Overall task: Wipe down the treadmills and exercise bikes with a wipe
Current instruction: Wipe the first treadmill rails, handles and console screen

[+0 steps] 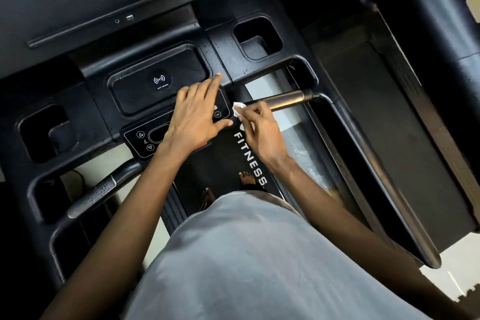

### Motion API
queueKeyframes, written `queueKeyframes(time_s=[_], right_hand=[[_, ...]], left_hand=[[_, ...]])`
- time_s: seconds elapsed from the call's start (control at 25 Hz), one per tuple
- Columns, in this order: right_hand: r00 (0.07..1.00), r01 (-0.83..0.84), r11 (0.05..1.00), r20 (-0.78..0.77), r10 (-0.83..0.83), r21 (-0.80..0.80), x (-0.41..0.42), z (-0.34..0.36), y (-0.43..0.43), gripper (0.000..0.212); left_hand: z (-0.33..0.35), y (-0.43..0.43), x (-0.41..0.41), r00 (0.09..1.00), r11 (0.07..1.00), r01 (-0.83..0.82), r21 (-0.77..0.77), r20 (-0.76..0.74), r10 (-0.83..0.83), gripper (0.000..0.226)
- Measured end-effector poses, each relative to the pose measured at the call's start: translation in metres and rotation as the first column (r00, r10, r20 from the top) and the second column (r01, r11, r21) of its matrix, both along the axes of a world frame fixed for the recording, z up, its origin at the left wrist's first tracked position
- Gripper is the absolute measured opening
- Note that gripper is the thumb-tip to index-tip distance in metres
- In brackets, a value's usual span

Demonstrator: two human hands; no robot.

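console (228, 60): glossy black moulded plastic
wipe (237, 109): small, white, crumpled
right hand (259, 130): pinches wipe
left hand (197, 114): flat on panel (145, 141), fingers straight

The wipe (237, 108) in the right grip (259, 129) was white. Under the left grip (197, 117), the control panel (130, 138) was black with white-outlined arrow buttons (140, 134). Below the right grip, the black treadmill belt (220, 161) bore white FITNESS lettering (250, 158).
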State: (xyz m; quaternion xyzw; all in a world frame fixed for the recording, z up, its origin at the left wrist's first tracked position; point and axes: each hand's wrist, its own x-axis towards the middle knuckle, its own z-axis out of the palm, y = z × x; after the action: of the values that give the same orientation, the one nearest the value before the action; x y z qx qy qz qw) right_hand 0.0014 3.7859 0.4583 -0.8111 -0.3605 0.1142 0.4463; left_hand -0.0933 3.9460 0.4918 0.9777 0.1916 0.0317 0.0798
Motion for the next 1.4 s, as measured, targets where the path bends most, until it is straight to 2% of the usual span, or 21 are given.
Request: queueKeyframes(time_s=[0.08,0.12,0.2,0.24,0.28,0.32,0.4,0.52,0.6,0.64,0.72,0.8,0.84,0.88,0.92,0.96,1.0,1.04,1.2,1.28,1.4], right_hand=[[0.994,0.086,0.993,-0.067,-0.081,0.08,0.007,-0.005,-0.016,0.017],[0.972,0.189,0.976,-0.162,-0.17,0.111,0.014,-0.009,-0.022,0.016],[0.847,0.457,0.881,-0.362,-0.389,0.121,0.026,-0.016,-0.023,0.01],[0.723,0.592,0.798,-0.512,-0.464,0.112,0.025,-0.017,-0.019,0.009],[0.55,0.707,0.701,-0.692,-0.467,0.089,0.022,-0.017,-0.014,0.01],[0.364,0.782,0.622,-0.845,-0.391,0.049,0.021,-0.017,-0.011,0.012],[0.066,0.842,0.533,-0.968,-0.242,-0.076,0.027,-0.013,-0.009,0.012],[-0.212,0.787,0.561,-0.966,-0.148,-0.258,0.052,-0.017,-0.01,0.011],[-0.276,0.716,0.623,-0.948,-0.161,-0.315,0.055,-0.016,-0.004,0.018],[-0.272,0.675,0.669,-0.948,-0.168,-0.312,0.049,-0.014,-0.001,0.018],[-0.195,0.585,0.763,-0.961,-0.198,-0.276,0.031,-0.005,-0.002,0.015],[-0.035,0.54,0.815,-0.973,-0.229,-0.211,0.021,0.0,-0.008,0.013],[0.122,0.536,0.829,-0.957,-0.264,-0.16,0.023,0.0,-0.013,0.013],[0.339,0.505,0.857,-0.889,-0.307,-0.103,0.03,-0.003,-0.02,0.011],[0.567,0.436,0.897,-0.752,-0.337,-0.072,0.038,-0.003,-0.027,0.009],[0.741,0.356,0.932,-0.586,-0.328,-0.071,0.047,-0.002,-0.034,0.006],[0.854,0.277,0.958,-0.437,-0.282,-0.076,0.053,0.001,-0.039,0.005],[0.92,0.197,0.977,-0.33,-0.213,-0.08,0.056,0.003,-0.043,0.008],[0.993,-0.091,0.994,-0.076,0.086,-0.067,0.057,0.009,-0.033,0.021],[0.98,-0.188,0.974,0.044,0.195,-0.126,0.058,0.008,-0.012,0.029],[0.919,-0.349,0.902,0.098,0.383,-0.252,0.054,0.016,0.017,0.045]], left_hand=[[-0.001,-0.002,-0.003,0.998,0.997,-0.065,-0.036,-0.008,0.064,0.111],[-0.002,-0.004,-0.006,0.996,0.995,-0.089,-0.041,-0.002,0.088,0.111],[-0.004,-0.008,-0.009,0.993,0.992,-0.116,-0.051,0.004,0.117,0.112],[-0.004,-0.009,-0.01,0.992,0.99,-0.125,-0.06,0.001,0.126,0.112],[-0.003,-0.01,-0.01,0.991,0.989,-0.132,-0.065,-0.001,0.132,0.11],[-0.003,-0.01,-0.009,0.991,0.988,-0.137,-0.068,0.0,0.137,0.109],[-0.001,-0.011,-0.007,0.989,0.986,-0.147,-0.072,0.005,0.148,0.104],[0.002,-0.012,-0.007,0.986,0.982,-0.165,-0.092,0.0,0.166,0.102],[0.003,-0.013,-0.006,0.985,0.98,-0.17,-0.102,0.003,0.171,0.101],[0.004,-0.013,-0.006,0.984,0.979,-0.175,-0.109,0.006,0.176,0.102],[0.004,-0.014,-0.007,0.982,0.973,-0.188,-0.133,0.011,0.191,0.104],[0.002,-0.016,-0.009,0.968,0.958,-0.244,-0.15,0.016,0.249,0.111],[0.001,-0.018,-0.012,0.955,0.945,-0.289,-0.156,0.024,0.296,0.115],[0.0,-0.02,-0.015,0.938,0.928,-0.334,-0.165,0.037,0.344,0.118],[-0.002,-0.021,-0.02,0.921,0.911,-0.373,-0.174,0.048,0.386,0.12],[-0.003,-0.022,-0.026,0.907,0.899,-0.402,-0.172,0.058,0.417,0.119],[-0.003,-0.022,-0.032,0.899,0.894,-0.419,-0.156,0.068,0.433,0.117],[-0.003,-0.022,-0.037,0.896,0.894,-0.427,-0.136,0.072,0.438,0.114],[-0.003,-0.018,-0.046,0.901,0.899,-0.421,-0.123,0.052,0.43,0.105],[-0.003,-0.017,-0.044,0.897,0.895,-0.429,-0.12,0.057,0.438,0.102],[-0.002,-0.019,-0.042,0.888,0.886,-0.448,-0.12,0.055,0.457,0.099]])
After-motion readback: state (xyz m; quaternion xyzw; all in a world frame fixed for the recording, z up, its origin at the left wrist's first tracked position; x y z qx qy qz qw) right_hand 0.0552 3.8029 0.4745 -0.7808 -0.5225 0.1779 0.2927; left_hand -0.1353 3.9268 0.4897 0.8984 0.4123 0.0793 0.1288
